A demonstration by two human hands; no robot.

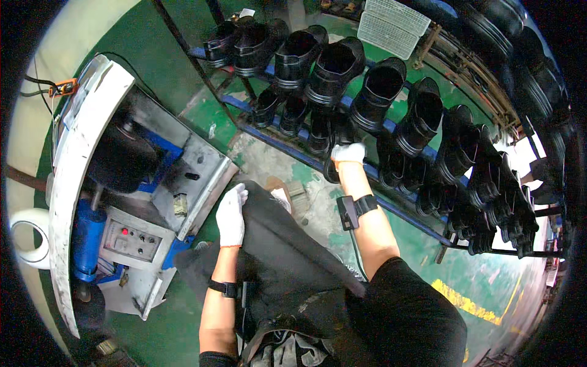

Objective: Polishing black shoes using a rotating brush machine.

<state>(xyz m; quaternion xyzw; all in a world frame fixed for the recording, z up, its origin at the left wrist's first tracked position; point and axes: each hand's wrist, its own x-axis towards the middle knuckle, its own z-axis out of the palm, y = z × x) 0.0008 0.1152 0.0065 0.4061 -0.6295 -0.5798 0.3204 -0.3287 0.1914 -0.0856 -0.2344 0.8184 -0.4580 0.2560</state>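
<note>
My right hand (348, 153), in a white glove, reaches out to the lower tier of a shoe rack. Its fingers are closed at a black shoe (331, 172), partly covered by the glove, among the other shoes there. My left hand (232, 217), also gloved in white, lies against my dark-clad leg with its fingers stretched out and nothing in them. Just above the right hand stands another black shoe (343, 127) on the lower tier. On the upper tier a black shoe (378, 92) sits with its opening facing up.
Rows of black shoes line the blue-railed rack (403, 217) from far left to right. At my left stands a machine with a dark round wheel (125, 156), a blue motor (89, 241) and a control panel (136, 241). A white plastic crate (393, 27) lies beyond the rack.
</note>
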